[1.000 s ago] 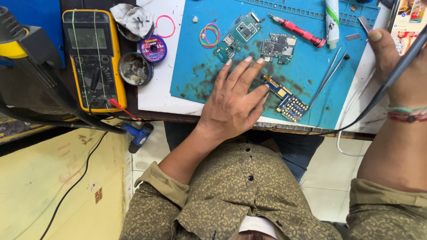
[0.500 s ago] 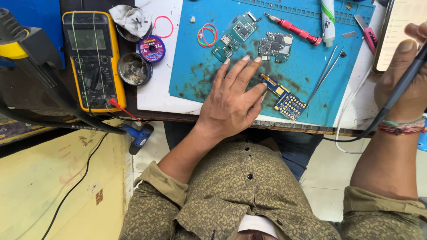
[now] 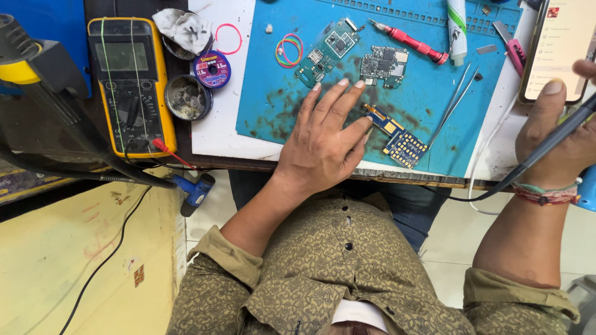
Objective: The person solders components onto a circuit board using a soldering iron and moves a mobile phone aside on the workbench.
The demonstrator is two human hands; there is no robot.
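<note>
Now my left hand [image 3: 323, 146] lies flat, fingers spread, on the blue mat [image 3: 273, 80] beside a small circuit board [image 3: 395, 136]; my right hand [image 3: 555, 139] is closed around a dark soldering pen [image 3: 546, 149], thumb on a phone [image 3: 555, 46].

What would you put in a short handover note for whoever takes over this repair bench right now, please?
Left hand: flat on the blue work mat, fingers spread, holding nothing; its thumb side lies against the small blue-and-gold circuit board.
Right hand: grips a dark pen-like tool with a trailing cable, thumb near a phone at the mat's right edge.
On the mat: a green board, a grey board, tweezers, a red screwdriver. A yellow multimeter lies to the left.
Done: three bare boards laid out.
Left: tool tip not visible; no board is being worked.
</note>
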